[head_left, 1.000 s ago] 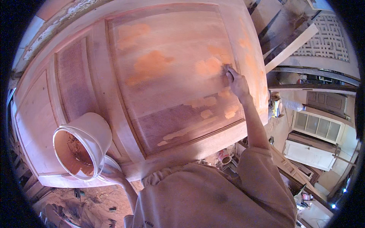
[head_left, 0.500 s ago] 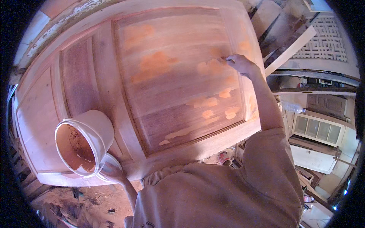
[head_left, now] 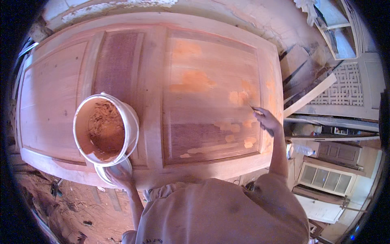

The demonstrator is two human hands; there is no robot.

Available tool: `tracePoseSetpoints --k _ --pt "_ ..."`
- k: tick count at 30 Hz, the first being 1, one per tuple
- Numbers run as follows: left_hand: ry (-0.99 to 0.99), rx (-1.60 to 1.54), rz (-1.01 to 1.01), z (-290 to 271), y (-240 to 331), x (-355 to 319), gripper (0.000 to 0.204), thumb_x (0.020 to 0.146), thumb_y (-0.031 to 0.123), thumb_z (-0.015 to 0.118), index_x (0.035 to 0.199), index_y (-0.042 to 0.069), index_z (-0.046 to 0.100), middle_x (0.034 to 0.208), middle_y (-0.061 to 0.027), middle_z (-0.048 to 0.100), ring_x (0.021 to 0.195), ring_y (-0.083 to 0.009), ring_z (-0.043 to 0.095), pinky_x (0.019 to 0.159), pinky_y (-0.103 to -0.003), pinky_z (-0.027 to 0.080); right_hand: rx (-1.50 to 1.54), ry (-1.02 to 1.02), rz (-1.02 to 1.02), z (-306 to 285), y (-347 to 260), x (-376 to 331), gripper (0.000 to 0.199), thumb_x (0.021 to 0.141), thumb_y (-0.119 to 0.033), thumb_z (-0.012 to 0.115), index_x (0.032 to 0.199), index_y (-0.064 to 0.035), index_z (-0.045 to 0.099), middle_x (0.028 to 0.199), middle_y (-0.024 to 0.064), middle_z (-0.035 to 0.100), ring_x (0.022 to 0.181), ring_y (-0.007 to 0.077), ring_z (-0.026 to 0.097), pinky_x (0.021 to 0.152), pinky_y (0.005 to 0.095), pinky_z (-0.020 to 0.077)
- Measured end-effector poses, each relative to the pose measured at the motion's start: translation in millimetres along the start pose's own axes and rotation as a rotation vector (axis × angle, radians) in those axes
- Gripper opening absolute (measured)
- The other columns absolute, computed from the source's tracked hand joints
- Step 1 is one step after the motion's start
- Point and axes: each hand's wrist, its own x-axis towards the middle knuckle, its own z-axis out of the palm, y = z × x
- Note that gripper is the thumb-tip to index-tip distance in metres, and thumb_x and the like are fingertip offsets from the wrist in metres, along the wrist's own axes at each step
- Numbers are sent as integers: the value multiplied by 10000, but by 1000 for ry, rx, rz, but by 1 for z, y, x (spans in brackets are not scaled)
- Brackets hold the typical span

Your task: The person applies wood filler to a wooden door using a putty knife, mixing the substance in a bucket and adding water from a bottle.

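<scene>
A panelled wooden door (head_left: 152, 93) lies flat in front of me, with patches of orange filler (head_left: 195, 80) on its right panel. In my right hand (head_left: 267, 120), closed round the handle, is a thin-bladed putty knife (head_left: 252, 107); its tip is at the panel, close to a filler patch. A white bucket (head_left: 132, 126) holding reddish-brown filler (head_left: 106, 130) stands on the door to the left. Against the bucket's near side is a white round lid (head_left: 101, 174), with my left hand (head_left: 121, 177) on it. Its fingers are partly hidden, so its grip is unclear.
Reddish dirt ground with scattered scraps (head_left: 93, 207) lies below the door's near edge. To the right are a leaning plank (head_left: 310, 95), a lattice panel (head_left: 339, 85), a plastic bottle (head_left: 304, 150) and a glazed frame (head_left: 327, 179). A wall ledge (head_left: 118, 7) runs behind.
The view has shifted, so the door sits differently in it and more of the bucket's inside shows. My right hand has turned, showing the knife's blade and handle. My left hand stays by the lid.
</scene>
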Motion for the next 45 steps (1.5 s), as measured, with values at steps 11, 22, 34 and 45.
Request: tracePoseSetpoints --k 11,22,34,45 --pt "20 -215 107 -20 21 11 424 925 228 622 1263 -19 554 1341 -218 549 1260 -398 500 1071 -510 374 1010 140 -88 184 65 -104 282 1020 -371 519 1075 -102 584 795 12 590 551 110 527 459 246 430" --pt "19 -147 247 -20 14 4 444 932 205 616 1308 -9 517 1280 -191 591 1190 -363 556 1022 -470 399 700 392 -168 300 193 -192 352 1024 -385 512 849 -81 553 671 -21 482 553 103 453 507 259 371" --pt "-5 -109 374 -11 13 2 479 949 290 604 1328 18 495 1292 -167 578 1211 -357 530 1015 -485 392 316 845 -203 383 221 -169 299 967 -259 602 904 14 498 650 174 533 550 250 508 517 394 401" --pt "13 -155 411 -8 10 0 477 932 326 620 1302 42 521 1263 -155 594 1189 -352 543 997 -489 399 273 848 -255 388 247 -166 289 977 -264 580 952 19 531 661 209 552 572 311 578 528 427 416"
